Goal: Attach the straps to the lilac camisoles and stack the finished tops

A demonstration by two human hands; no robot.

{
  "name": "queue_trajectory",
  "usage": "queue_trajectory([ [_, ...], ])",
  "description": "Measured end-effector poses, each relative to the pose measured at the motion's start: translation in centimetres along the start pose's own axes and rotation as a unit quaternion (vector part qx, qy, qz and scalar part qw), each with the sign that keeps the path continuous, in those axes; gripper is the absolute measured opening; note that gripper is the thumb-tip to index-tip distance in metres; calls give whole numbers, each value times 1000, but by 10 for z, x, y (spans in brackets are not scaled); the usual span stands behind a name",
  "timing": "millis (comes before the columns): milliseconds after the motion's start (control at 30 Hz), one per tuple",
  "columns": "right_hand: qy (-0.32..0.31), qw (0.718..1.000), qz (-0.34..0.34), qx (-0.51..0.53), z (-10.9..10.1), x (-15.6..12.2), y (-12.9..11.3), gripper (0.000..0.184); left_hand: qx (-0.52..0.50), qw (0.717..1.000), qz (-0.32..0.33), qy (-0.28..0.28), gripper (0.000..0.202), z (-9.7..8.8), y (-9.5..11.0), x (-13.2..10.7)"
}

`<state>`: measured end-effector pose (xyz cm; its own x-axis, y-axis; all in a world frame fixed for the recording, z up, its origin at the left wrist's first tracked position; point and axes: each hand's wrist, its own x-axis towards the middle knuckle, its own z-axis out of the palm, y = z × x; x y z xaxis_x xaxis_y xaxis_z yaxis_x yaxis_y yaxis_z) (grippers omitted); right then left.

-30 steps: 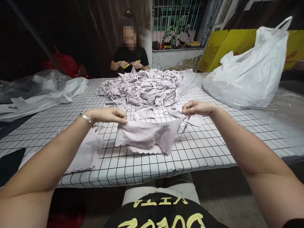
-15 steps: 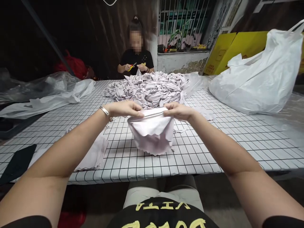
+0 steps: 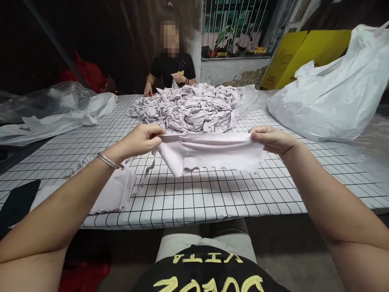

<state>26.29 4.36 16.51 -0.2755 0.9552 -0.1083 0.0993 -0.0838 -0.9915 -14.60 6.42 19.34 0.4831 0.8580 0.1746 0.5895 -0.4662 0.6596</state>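
A pale pinkish fabric piece (image 3: 219,152) with a wavy lower edge is stretched sideways above the table. My left hand (image 3: 144,138) pinches its left end, where a flap folds down and a thin strip (image 3: 148,170) dangles. At the other end my right hand (image 3: 270,138) grips the upper corner. Beyond both hands lies a large heap of similar crumpled fabric (image 3: 194,107). A neat stack of flat fabric pieces (image 3: 114,192) rests by my left forearm, partly covered by it.
The table wears a white cloth with a black grid (image 3: 212,202). Across it sits a co-worker (image 3: 174,67). A full white plastic bag (image 3: 331,97) stands at right, before a yellow box (image 3: 291,52). Clear plastic (image 3: 60,105) and a dark flat item (image 3: 20,200) lie at left.
My hands have moved apart, pulling the fabric from a bunched, hanging shape into a wide, taut strip. The co-worker's one hand has lowered to the table with the yellow-and-red-handled tool.
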Motion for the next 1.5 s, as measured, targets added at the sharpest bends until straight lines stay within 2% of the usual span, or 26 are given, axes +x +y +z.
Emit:
queue_trajectory([
  [67, 15, 1000, -13, 21, 0, 2, -3, 35, 11, 998, 19, 57, 17, 7, -5, 7],
  [100, 11, 999, -16, 28, 0, 3, -4, 37, 1, 998, 34, 55, 15, 8, -7, 10],
  [200, -23, 1000, -13, 18, -6, 5, -4, 39, -89, 994, 61, -17, 18, 1, -11, 14],
  [300, -63, 998, -4, -9, -15, 3, 2, 38, -205, 974, 46, -87, 24, -10, -17, 10],
  [367, -101, 994, 10, -30, -17, 4, 10, 39, -230, 965, 23, -126, 25, -11, -30, 8],
  [433, -128, 990, 28, -55, -11, 11, 21, 37, -212, 963, -24, -164, 24, -2, -48, 7],
  [467, -128, 988, 33, -74, -4, 15, 28, 35, -187, 967, -57, -163, 22, 6, -58, 7],
  [500, -110, 988, 32, -102, 4, 20, 36, 31, -151, 974, -93, -138, 17, 15, -67, 5],
  [567, -22, 983, -2, -181, 22, 27, 54, 26, -62, 986, -152, -39, 14, 40, -81, -4],
  [633, 73, 964, -43, -251, 43, 26, 75, 29, -3, 985, -171, 30, 28, 68, -86, -23],
  [700, 100, 954, -48, -278, 63, 15, 98, 37, 12, 990, -143, 13, 38, 97, -85, -48],
  [767, 80, 952, -20, -294, 82, -2, 120, 47, 41, 994, -101, -10, 44, 123, -83, -71],
  [833, 92, 935, 1, -343, 97, -18, 138, 56, 92, 993, -67, 7, 36, 141, -85, -87],
  [900, 122, 910, 0, -396, 106, -30, 150, 54, 126, 991, -38, 33, 21, 149, -91, -94],
  [967, 128, 897, -15, -422, 108, -36, 156, 38, 116, 992, -19, 47, 20, 148, -100, -94],
  [1033, 116, 896, -36, -428, 108, -38, 158, 25, 76, 994, -27, 77, 20, 143, -106, -93],
  [1100, 124, 887, -50, -443, 111, -37, 159, 30, 45, 991, -49, 120, 16, 137, -106, -91],
  [1200, 168, 849, -63, -498, 129, -30, 162, 55, 52, 984, -58, 162, 12, 131, -93, -90],
  [1233, 184, 831, -69, -520, 137, -27, 163, 56, 60, 982, -52, 171, 12, 129, -86, -89],
  [1300, 208, 800, -85, -557, 152, -20, 164, 45, 82, 977, -29, 194, 11, 122, -71, -88],
  [1367, 225, 778, -96, -579, 156, -15, 163, 32, 113, 970, 2, 215, 10, 112, -58, -86],
  [1433, 232, 790, -96, -560, 148, -11, 157, 31, 148, 963, 18, 225, 10, 97, -49, -82],
  [1500, 231, 836, -75, -492, 127, -3, 145, 27, 174, 961, 6, 216, 9, 79, -47, -72],
])
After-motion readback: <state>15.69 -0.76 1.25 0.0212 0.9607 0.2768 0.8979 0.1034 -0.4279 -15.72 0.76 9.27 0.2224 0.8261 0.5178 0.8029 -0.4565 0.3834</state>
